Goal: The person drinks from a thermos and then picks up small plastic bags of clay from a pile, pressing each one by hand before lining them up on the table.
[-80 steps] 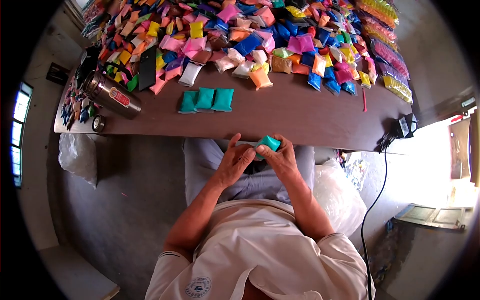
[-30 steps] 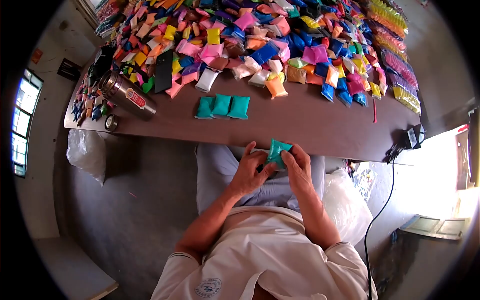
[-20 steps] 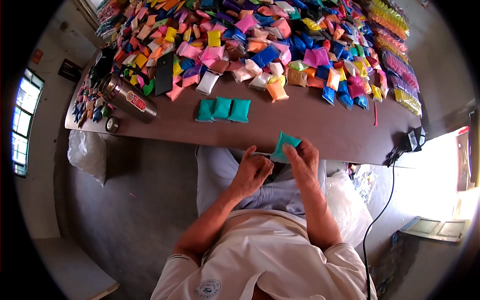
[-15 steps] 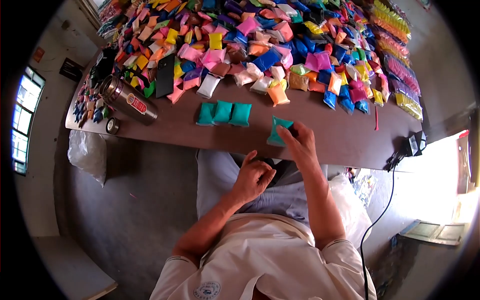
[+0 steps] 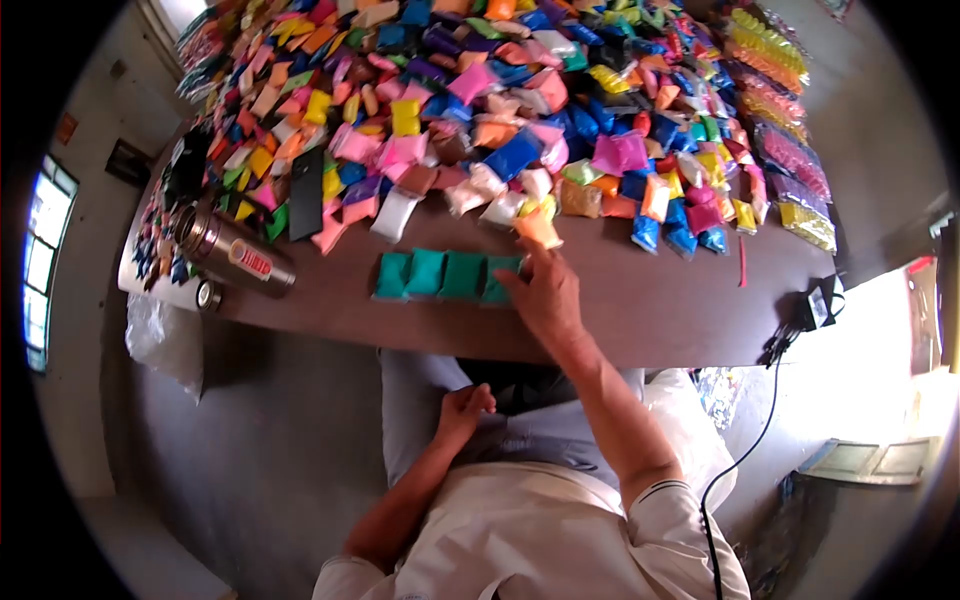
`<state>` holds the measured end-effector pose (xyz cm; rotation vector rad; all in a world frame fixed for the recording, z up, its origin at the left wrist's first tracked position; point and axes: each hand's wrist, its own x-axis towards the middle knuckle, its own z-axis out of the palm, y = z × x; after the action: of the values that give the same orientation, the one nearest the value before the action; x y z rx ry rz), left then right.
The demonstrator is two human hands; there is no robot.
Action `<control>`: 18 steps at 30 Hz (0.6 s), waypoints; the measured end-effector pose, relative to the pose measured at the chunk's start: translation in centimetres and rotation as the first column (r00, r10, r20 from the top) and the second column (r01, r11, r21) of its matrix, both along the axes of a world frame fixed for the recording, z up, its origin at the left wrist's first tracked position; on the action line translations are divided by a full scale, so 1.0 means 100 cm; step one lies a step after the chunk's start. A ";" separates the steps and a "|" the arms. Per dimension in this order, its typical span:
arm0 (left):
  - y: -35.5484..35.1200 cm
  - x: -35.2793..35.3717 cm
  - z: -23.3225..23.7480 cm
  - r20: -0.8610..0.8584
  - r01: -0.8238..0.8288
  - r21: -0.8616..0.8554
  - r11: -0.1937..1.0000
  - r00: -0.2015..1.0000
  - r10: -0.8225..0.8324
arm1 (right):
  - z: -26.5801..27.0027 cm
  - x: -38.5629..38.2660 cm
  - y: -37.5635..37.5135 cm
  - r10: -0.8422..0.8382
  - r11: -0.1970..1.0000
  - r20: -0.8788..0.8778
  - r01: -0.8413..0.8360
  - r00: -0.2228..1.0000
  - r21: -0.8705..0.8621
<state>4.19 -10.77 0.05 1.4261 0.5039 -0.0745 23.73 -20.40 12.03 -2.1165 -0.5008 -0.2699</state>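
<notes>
Overhead, the right hand stretches over the table.

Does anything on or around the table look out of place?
I see nothing spilled or visibly damaged. Two small oddities: a thin red strip lies apart in front of the packet pile, unlike the packets' pillow shapes, and a black cable is bunched untidily at the table edge. The green packets form a fairly neat row.

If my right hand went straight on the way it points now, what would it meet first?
Probably the orange packet at the pile's near edge, just ahead of the right hand; depth is unclear, so it might pass above.
</notes>
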 end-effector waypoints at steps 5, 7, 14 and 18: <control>0.001 0.014 -0.013 -0.021 0.057 0.071 0.996 0.998 -0.056 | 0.000 -0.008 0.000 0.060 0.994 -0.046 -0.064 0.997 -0.087; -0.001 0.017 -0.015 0.000 0.121 0.180 0.976 0.992 -0.123 | -0.001 -0.004 -0.001 0.062 0.993 0.003 -0.061 0.998 -0.103; -0.010 0.017 -0.008 -0.046 0.250 0.552 0.796 0.962 -0.270 | 0.035 0.023 -0.009 0.082 0.989 -0.071 -0.073 0.994 0.129; -0.011 0.016 -0.006 -0.122 0.326 0.619 0.715 0.938 -0.323 | 0.046 0.093 -0.010 -0.065 0.978 0.245 0.013 0.967 0.206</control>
<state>5.75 -11.86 -0.60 2.1810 0.2747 -0.2072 33.03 -21.35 16.59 -1.9036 -0.5538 -0.5924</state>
